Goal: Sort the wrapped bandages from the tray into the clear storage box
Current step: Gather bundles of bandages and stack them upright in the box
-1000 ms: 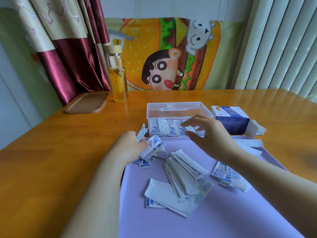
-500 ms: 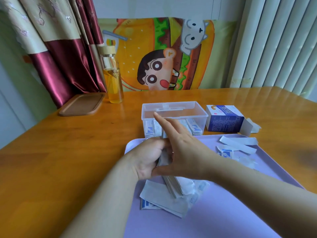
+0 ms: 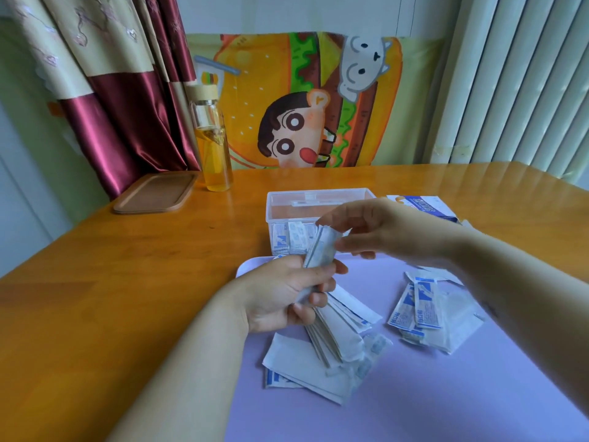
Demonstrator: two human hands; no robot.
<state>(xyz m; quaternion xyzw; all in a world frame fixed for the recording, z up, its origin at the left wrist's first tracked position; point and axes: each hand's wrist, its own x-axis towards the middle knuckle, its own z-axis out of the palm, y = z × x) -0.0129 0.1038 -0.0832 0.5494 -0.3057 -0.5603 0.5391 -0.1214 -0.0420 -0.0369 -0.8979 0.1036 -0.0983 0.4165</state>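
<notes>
Bearing table [image 3: 127,282]: is carrying everything as before; nothing on its bare wood is shifting.
Tray [image 3: 446,393]: is lying nearest the person and is now missing the small packets that were scattered at its far left corner a second ago.
Clear storage box [image 3: 287,205]: is standing lidless just beyond the tray's far edge, already holding a row of wrapped bandages [image 3: 287,239] upright against its near wall.
Loose bandages [image 3: 334,346]: are still lying heaped on the tray beneath the left hand, with a right-hand heap [image 3: 424,314] sitting well apart; the sorting is looking only partly done.
Left hand [image 3: 287,291]: is curling round the lower half of a bundle, having gathered it from the tray within the last second.
Right hand [image 3: 382,231]: is coming across from beside the box and pinching the bundle's top end between thumb and fingers, though blur is softening the contact.
Bundle [image 3: 322,250]: is rising upright off the tray, held between both hands just in front of the box's near wall; a drop into the box is probably coming next.
</notes>
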